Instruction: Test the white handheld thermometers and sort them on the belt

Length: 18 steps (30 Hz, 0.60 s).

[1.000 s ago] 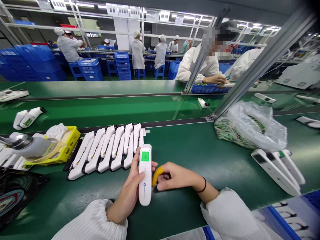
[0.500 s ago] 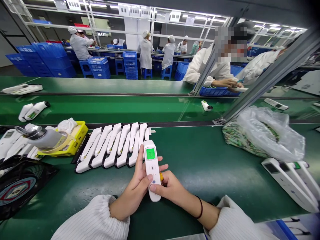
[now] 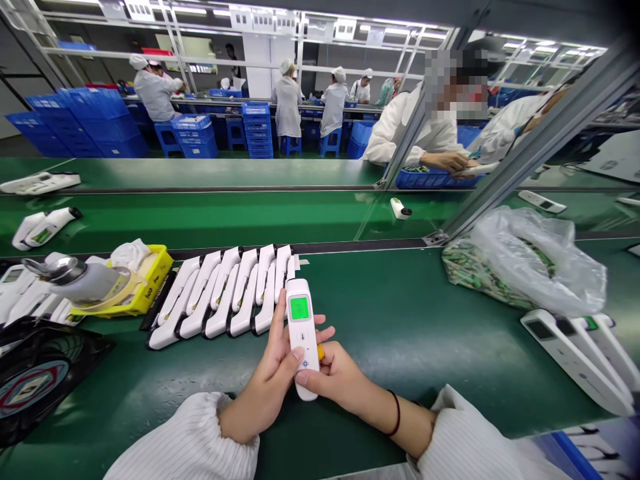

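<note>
A white handheld thermometer [image 3: 303,327] with a lit green screen is held upright between both hands, over the dark green table [image 3: 380,313]. My left hand [image 3: 273,380] grips it from the left, thumb on its front and some fingertips showing past its right edge. My right hand [image 3: 340,377] holds its lower right side, thumb across the lower front. Something small and yellow [image 3: 321,351] shows between the thermometer and my right fingers. Just behind lies a row of several similar white thermometers [image 3: 215,293], on their sides.
A metal bottle [image 3: 87,279] and a yellow basket [image 3: 150,283] stand left, near a black fan [image 3: 35,393]. At right are a plastic bag of parts [image 3: 530,260] and more thermometers [image 3: 575,360]. A co-worker [image 3: 420,127] sits across the green belt [image 3: 240,217].
The thermometer's screen has lost its visible digits and is now plain green. Items on the belt have shifted left. Both hands keep their grip.
</note>
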{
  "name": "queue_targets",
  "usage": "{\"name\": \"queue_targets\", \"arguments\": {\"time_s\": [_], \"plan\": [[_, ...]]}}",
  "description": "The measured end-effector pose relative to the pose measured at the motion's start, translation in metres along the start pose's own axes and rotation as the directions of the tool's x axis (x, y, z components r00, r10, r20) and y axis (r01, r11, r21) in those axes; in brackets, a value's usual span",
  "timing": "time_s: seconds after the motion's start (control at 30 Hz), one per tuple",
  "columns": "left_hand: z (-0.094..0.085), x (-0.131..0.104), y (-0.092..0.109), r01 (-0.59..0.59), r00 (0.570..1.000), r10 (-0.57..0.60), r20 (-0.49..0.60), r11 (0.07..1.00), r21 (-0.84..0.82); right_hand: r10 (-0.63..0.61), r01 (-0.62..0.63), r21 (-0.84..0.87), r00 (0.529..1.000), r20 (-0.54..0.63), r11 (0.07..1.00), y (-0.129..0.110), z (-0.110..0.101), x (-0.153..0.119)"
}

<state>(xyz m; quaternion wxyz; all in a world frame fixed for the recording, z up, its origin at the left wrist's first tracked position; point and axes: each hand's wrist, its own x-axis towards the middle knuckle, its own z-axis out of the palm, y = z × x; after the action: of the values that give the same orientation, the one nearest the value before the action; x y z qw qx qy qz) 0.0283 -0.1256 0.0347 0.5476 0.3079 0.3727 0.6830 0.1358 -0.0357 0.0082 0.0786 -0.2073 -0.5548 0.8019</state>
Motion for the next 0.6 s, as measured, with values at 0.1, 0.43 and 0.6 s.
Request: {"name": "queue_targets", "arguments": {"time_s": [0.1,0.43,0.6], "plan": [[0.0017,0.0009,-0.0008,-0.007,1.0,0.007,-0.011,1.0,0.008,-0.009,0.011,0.067,1.0,-0.023,0.998,0.0005,0.0039,-0.0016],[-0.0064,0.0024,-0.0076,-0.024,1.0,0.024,-0.011,1.0,0.008,-0.085,0.088,-0.071,0.995,0.048,0.994,-0.0012,0.0012,0.0013],[-0.0051,0.0014,-0.009,-0.017,1.0,0.017,0.003,1.0,0.024,-0.074,0.084,-0.162,0.995,0.063,0.983,-0.004,0.0002,-0.0017]]}}
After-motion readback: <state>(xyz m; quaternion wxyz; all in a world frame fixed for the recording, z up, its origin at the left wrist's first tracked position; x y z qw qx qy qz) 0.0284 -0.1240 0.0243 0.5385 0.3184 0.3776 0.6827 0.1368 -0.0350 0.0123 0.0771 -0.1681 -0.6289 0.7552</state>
